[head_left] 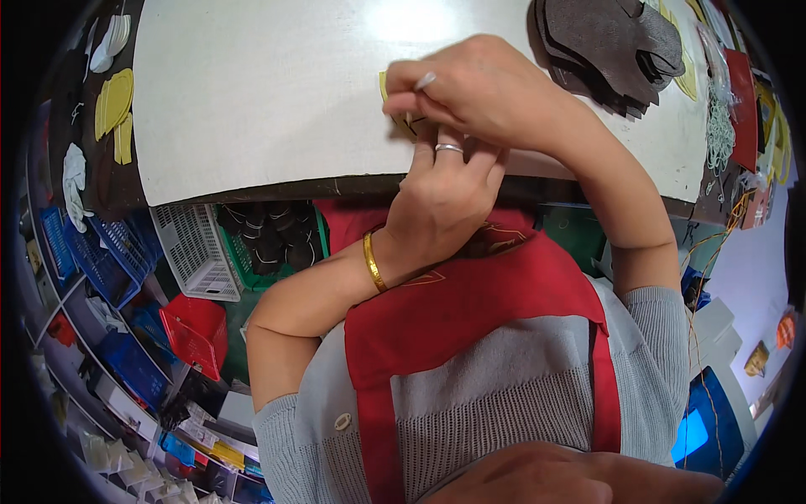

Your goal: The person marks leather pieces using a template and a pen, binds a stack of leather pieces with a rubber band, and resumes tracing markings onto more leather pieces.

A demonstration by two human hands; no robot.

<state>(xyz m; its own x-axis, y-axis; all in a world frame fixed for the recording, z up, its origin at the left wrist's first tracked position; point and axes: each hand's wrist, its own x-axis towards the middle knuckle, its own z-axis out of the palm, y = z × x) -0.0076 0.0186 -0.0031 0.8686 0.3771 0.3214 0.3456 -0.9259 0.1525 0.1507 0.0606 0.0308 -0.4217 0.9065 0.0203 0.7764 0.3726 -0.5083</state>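
Observation:
On the white tabletop, my right hand (478, 88) is closed on a thin pen-like tool, whose pale end (426, 81) sticks out above the fingers. Beneath that hand lies a small yellow piece (383, 82) with dark lines by the fingertips; most of it is covered. My left hand (445, 193), with a ring and a gold bracelet, reaches to the piece's near side. Its fingers are stretched and apart, and their tips are partly hidden under my right hand. Dark brown cut pieces (609, 46) lie stacked at the far right.
Yellow cut pieces (115, 102) and a white glove (75, 181) lie left of the white board (252, 101). Pale green cord (720, 134) hangs beside a red item (742, 109) at right. Below the table edge stand a white crate (197, 252) and a red basket (195, 334).

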